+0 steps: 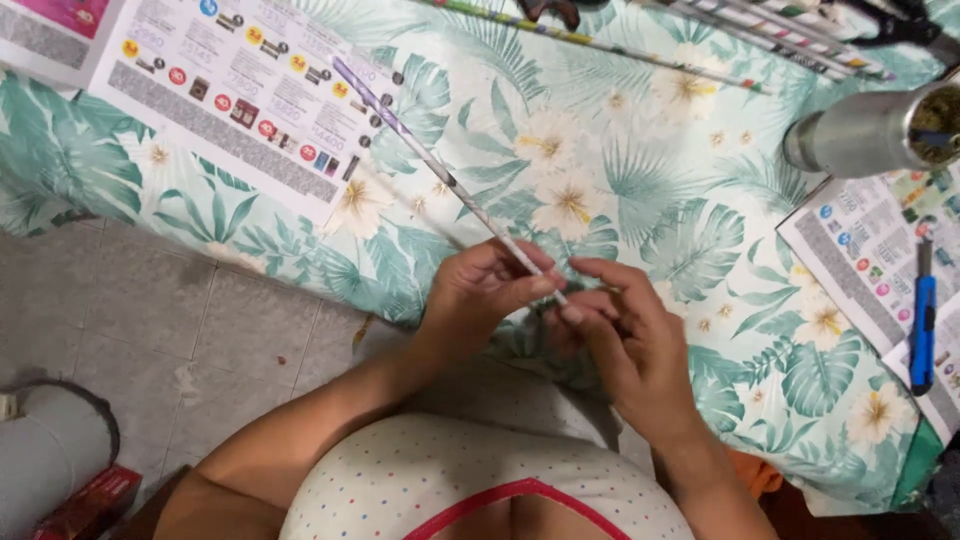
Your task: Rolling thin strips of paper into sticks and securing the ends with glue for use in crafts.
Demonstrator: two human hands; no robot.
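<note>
A long thin rolled paper tube [420, 150], white with purple and grey print, slants from the upper left over a catalogue page [230, 90] down to my hands. My left hand [485, 295] pinches its near end between thumb and fingers. My right hand [625, 335] meets it there, fingertips closed on the same end of the tube. Both hands hover over the near edge of the table, above the leaf-and-flower tablecloth [620, 190].
Several more rolled paper tubes [760, 35] lie along the far edge. A metal cup [870, 130] stands at the right, beside more catalogue pages [870, 250] with a blue utility knife [922, 330]. Tiled floor [150, 320] and a grey cylinder [50, 450] are at lower left.
</note>
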